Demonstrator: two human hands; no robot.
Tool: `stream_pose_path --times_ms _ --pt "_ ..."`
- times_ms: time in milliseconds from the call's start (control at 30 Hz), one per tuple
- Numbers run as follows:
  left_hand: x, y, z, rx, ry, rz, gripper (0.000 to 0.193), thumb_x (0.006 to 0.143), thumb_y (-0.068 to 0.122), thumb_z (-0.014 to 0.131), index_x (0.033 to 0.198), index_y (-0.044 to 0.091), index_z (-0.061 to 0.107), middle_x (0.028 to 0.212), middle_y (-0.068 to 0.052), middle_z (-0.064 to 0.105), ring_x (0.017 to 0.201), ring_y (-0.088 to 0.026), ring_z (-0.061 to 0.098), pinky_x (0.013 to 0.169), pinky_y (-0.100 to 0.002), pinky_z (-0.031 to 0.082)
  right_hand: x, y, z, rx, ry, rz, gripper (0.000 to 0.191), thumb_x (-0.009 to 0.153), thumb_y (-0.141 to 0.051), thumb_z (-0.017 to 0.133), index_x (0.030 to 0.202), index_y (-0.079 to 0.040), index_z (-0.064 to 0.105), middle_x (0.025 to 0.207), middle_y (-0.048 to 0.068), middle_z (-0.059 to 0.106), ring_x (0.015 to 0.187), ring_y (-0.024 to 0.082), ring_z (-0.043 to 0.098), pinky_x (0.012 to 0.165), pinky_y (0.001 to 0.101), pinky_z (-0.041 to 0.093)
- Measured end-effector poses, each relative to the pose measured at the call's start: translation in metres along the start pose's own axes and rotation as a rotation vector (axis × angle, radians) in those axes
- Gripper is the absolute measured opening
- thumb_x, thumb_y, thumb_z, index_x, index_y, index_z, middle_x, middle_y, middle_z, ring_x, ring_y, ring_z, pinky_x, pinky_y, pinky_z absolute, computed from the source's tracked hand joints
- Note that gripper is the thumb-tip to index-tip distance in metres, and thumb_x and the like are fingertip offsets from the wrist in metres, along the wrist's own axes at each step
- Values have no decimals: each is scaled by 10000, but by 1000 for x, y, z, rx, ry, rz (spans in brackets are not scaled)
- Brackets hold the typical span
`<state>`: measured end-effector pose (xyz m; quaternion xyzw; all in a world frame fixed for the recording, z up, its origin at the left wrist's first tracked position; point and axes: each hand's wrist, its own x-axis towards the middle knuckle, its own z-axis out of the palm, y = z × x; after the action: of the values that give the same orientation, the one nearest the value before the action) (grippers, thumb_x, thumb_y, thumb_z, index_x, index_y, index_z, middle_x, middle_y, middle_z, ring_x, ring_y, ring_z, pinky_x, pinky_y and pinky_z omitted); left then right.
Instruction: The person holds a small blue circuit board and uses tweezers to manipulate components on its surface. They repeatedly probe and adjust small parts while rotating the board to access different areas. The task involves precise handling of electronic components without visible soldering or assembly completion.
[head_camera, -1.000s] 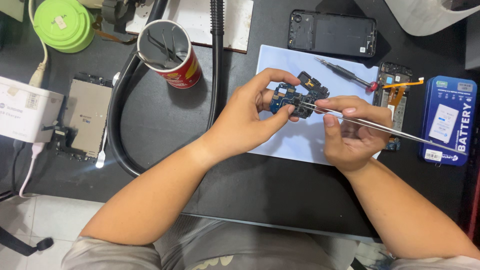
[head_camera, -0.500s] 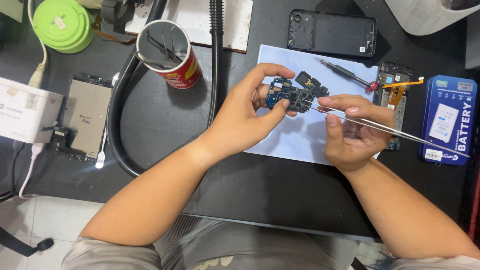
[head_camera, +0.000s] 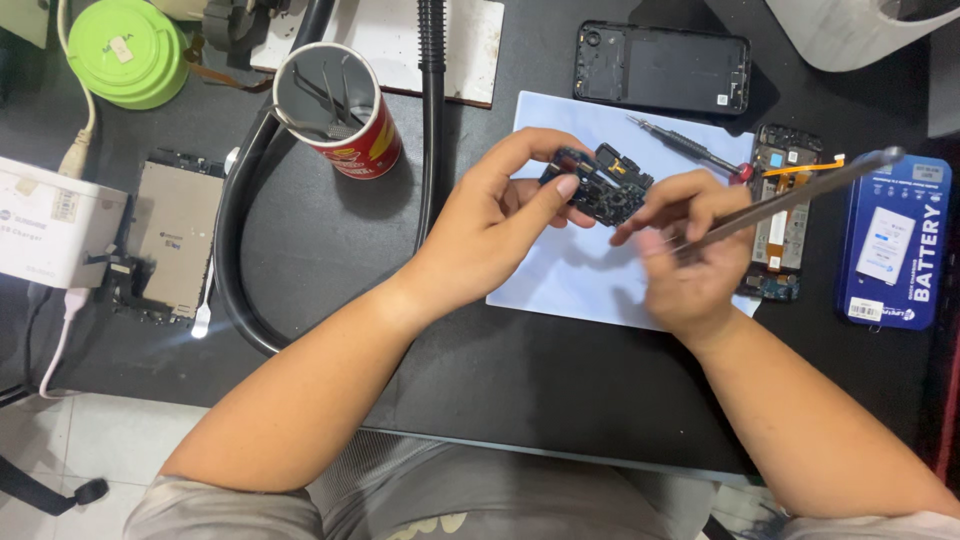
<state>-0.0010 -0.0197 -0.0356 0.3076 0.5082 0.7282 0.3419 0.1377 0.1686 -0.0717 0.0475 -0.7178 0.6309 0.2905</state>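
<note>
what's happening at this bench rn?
A person is working on a small circuit board, held up in the left hand over a pale blue mat. The right hand holds metal tweezers with the tips at the board. A screwdriver lies on the mat; a phone back cover lies beyond it.

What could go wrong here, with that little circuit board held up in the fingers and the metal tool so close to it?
The left hand pinches the small circuit board in the air above the pale blue mat, so a slip could drop it. The right hand holds metal tweezers right at the board; a slip might scratch or bend a tiny part. The screwdriver lies loose just behind the hands, where a wrist could perhaps knock it.
</note>
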Motion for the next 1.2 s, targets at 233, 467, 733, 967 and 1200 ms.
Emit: stream_pose_path --times_ms 233,467,733,967,1200 --pt "-4 8 7 425 123 172 344 1086 54 685 1427 92 658 1207 -82 512 975 -131 694 900 -251 621 -3 -2 3 -204 9 -43 482 999 108 698 1086 -86 265 1053 192 596 907 236 752 794 295 666" --pt "-8 16 12 565 93 269 751 871 225 923 1487 90 516 1442 -102 495 1252 -208 662 980 -330 579 0 -2 4 -354 55 -178 544 946 100 774 1075 -87 280 1002 211 634 982 285 717 889 360 602" --pt "-7 5 9 525 41 142 700 880 217 903 1454 69 531 1351 -105 673 1263 -215 695 1017 -335 601 8 -16 6 -368 -161 -308 454 897 -31 785 923 -94 336 978 243 692 1052 397 713 895 415 587" --pt "7 -6 -6 -292 22 -201 433 1105 205 410 1478 -6 475 1371 -186 649 1261 -318 685 1029 -379 550 9 -9 7 -399 154 -306 365 1150 -386 335 964 -84 418 915 189 634 810 254 544 697 329 450" --pt "6 -1 -7 -326 -22 -228 466 1109 256 387 1477 -14 482 1376 -195 637 1265 -339 677 1069 -401 517 -2 3 -1 -45 208 -69 378 1176 -451 373 1184 -73 382 984 144 593 679 113 623 589 245 558"
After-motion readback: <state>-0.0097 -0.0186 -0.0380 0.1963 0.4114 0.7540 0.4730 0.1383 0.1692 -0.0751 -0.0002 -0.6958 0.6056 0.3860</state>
